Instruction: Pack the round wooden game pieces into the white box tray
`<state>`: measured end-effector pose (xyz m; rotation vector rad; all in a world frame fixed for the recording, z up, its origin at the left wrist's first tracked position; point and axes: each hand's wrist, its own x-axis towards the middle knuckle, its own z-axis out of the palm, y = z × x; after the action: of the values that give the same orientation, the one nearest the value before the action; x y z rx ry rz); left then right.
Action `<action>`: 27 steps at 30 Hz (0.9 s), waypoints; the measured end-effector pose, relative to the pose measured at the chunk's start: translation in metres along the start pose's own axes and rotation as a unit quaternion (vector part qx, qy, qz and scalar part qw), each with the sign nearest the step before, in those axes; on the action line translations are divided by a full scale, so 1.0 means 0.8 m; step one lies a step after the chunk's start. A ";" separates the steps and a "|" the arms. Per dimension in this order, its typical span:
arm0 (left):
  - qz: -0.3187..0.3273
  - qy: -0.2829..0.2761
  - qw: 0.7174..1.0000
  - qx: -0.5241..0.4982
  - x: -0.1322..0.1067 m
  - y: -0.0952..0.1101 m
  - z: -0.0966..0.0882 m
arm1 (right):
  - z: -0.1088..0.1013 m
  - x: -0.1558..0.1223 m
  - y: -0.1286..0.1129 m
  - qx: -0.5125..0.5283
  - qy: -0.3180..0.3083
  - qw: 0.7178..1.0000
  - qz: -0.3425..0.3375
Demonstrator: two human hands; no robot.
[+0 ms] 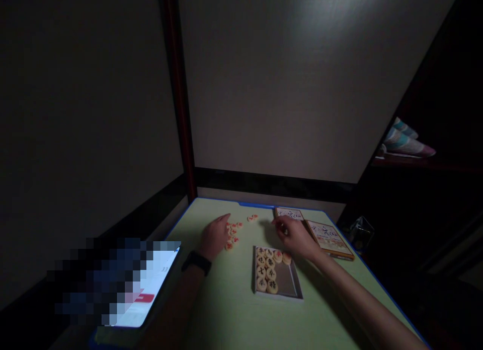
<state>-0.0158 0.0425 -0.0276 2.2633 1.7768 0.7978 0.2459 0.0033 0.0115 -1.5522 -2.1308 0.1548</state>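
Head view shows a dim room and a green table (234,309) with a blue edge. The person's left hand (214,236), with a black band (196,263) on the wrist, rests with its fingers stretched out, just beside a small heap of loose round game pieces (234,231). It does not grip any of them. The right hand (296,236) is curled just behind a flat tin tray (290,284). It is too dark to tell if its fingers pinch a piece. In the tray, more pieces (267,272) lie in neat rows on the left side and along the far end, and the rest is bare. A printed lid (330,239) lies to the right and a lit phone (151,289) to the left. To do this well, it seems best to pick up one piece at a time, lay it flat with the sign up, and set it close beside the last one, so the rows stay straight and nothing gets knocked.
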 end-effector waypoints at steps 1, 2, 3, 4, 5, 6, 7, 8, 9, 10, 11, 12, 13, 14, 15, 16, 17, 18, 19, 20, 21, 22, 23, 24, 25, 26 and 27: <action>-0.017 0.002 1.000 0.003 0.001 -0.002 -0.001 | 0.004 0.017 -0.002 -0.025 -0.030 0.999 -0.011; -0.026 0.002 1.000 0.006 0.002 -0.004 -0.002 | 0.008 0.035 -0.005 -0.053 -0.061 0.996 -0.022; -0.030 0.002 0.999 0.009 0.002 -0.006 -0.002 | 0.013 0.051 -0.008 -0.085 -0.094 0.991 -0.035; -0.030 0.001 0.999 0.011 0.003 -0.007 -0.001 | 0.019 0.066 -0.010 -0.115 -0.125 0.985 -0.039; -0.024 0.001 1.000 0.013 0.003 -0.008 0.001 | 0.025 0.080 -0.011 -0.125 -0.140 0.981 -0.040; -0.014 0.002 1.000 0.013 0.002 -0.008 0.002 | 0.032 0.091 -0.013 -0.134 -0.150 0.979 -0.040; -0.003 0.003 1.000 0.015 0.002 -0.008 0.005 | 0.039 0.100 -0.014 -0.140 -0.159 0.977 -0.039; 0.006 0.005 1.000 0.019 0.002 -0.007 0.007 | 0.045 0.107 -0.014 -0.142 -0.165 0.975 -0.039; 0.010 0.006 1.000 0.024 0.001 -0.006 0.008 | 0.051 0.112 -0.014 -0.146 -0.172 0.973 -0.039; 0.012 0.006 0.999 0.032 0.001 -0.005 0.010 | 0.056 0.115 -0.014 -0.150 -0.179 0.972 -0.038; 0.011 0.004 0.999 0.040 0.000 -0.004 0.011 | 0.060 0.118 -0.013 -0.154 -0.182 0.970 -0.038; 0.009 0.001 0.999 0.049 0.000 -0.003 0.011 | 0.064 0.119 -0.013 -0.157 -0.184 0.970 -0.036; 0.007 -0.004 0.998 0.056 0.000 -0.003 0.011 | 0.067 0.119 -0.013 -0.159 -0.183 0.970 -0.033; 0.007 -0.008 0.998 0.061 0.000 -0.002 0.011 | 0.069 0.118 -0.012 -0.162 -0.180 0.970 -0.030; 0.006 -0.013 0.998 0.064 0.000 -0.001 0.011 | 0.070 0.117 -0.012 -0.164 -0.176 0.970 -0.027; 0.004 -0.017 0.998 0.065 0.000 -0.001 0.010 | 0.070 0.116 -0.012 -0.166 -0.171 0.971 -0.024; 0.002 -0.019 0.998 0.065 0.000 -0.001 0.009 | 0.070 0.114 -0.012 -0.167 -0.166 0.972 -0.022; -0.002 -0.020 0.998 0.064 0.001 0.000 0.009 | 0.068 0.113 -0.013 -0.168 -0.160 0.972 -0.021; -0.004 -0.021 0.998 0.065 0.001 0.000 0.008 | 0.064 0.111 -0.013 -0.167 -0.154 0.974 -0.021; -0.008 -0.022 0.998 0.066 0.001 0.000 0.008 | 0.059 0.109 -0.013 -0.165 -0.146 0.975 -0.023; -0.011 -0.023 0.997 0.068 0.001 0.001 0.008 | 0.053 0.106 -0.014 -0.162 -0.138 0.977 -0.026; -0.014 -0.023 0.997 0.070 0.001 0.002 0.007 | 0.044 0.101 -0.014 -0.158 -0.130 0.978 -0.030; -0.018 -0.022 0.997 0.072 0.001 0.002 0.007 | 0.034 0.095 -0.015 -0.153 -0.123 0.980 -0.034; -0.022 -0.021 0.997 0.072 0.001 0.003 0.007 | 0.023 0.086 -0.015 -0.147 -0.117 0.982 -0.039; -0.027 -0.019 0.997 0.070 0.000 0.004 0.007 | 0.011 0.075 -0.015 -0.140 -0.113 0.983 -0.045; -0.032 -0.016 0.997 0.068 0.000 0.004 0.006 | -0.001 0.061 -0.016 -0.129 -0.107 0.984 -0.054; -0.038 -0.015 0.997 0.065 0.000 0.005 0.006 | -0.013 0.045 -0.017 -0.094 -0.088 0.989 -0.078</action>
<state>-0.0100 0.0425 -0.0297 2.2571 1.9410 0.6503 0.2311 0.0295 0.0371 -1.5151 -2.4567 0.0398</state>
